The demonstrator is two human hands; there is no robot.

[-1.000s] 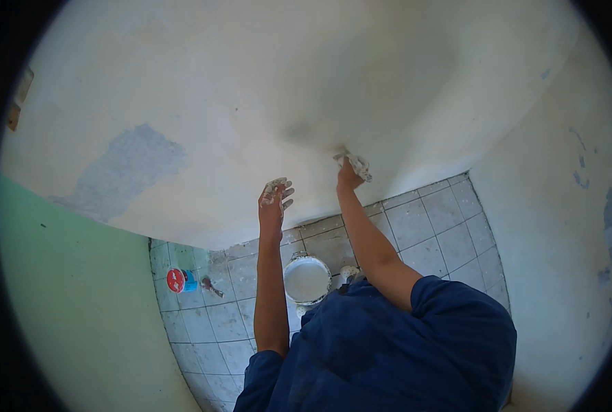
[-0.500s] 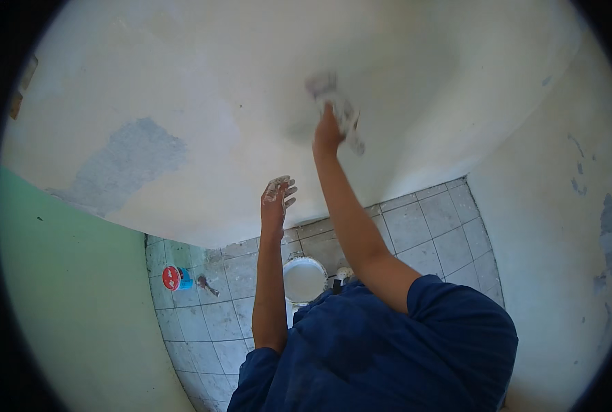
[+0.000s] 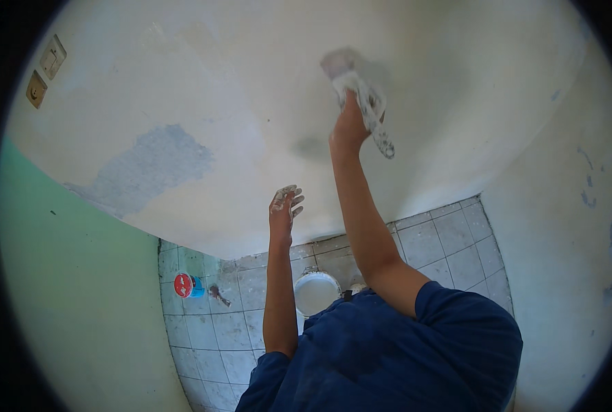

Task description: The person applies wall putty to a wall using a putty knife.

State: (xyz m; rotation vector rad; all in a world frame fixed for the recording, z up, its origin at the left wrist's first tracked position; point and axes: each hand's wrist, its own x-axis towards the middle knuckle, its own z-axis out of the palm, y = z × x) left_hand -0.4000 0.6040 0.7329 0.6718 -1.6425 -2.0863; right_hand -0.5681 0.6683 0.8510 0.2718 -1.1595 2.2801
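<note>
My right hand (image 3: 352,127) grips a wide paintbrush (image 3: 381,141) smeared with white paint, its handle end sticking out below the fingers. The blurred bristles are up against the pale wall (image 3: 251,75), casting a shadow there. Lower and to the left, my left hand (image 3: 286,204) is raised in front of the wall with loosely bent, parted fingers. White paint coats those fingers, and nothing shows in them. Below, between my arms, a white bucket (image 3: 317,274) of whitish paint stands on the floor, partly hidden by my blue shirt.
A red-lidded blue tin (image 3: 183,285) and a dirty brush (image 3: 219,295) are on the grey tiled floor (image 3: 210,360). Two fittings, a switch plate (image 3: 53,57) and a socket (image 3: 36,89), sit on the wall by a grey bare patch (image 3: 155,165). A green wall (image 3: 79,275) bounds the left.
My right hand with the paintbrush has moved slightly right and up along the wall. The view has shifted, so the wall fittings show fully at left. My left hand keeps its pose.
</note>
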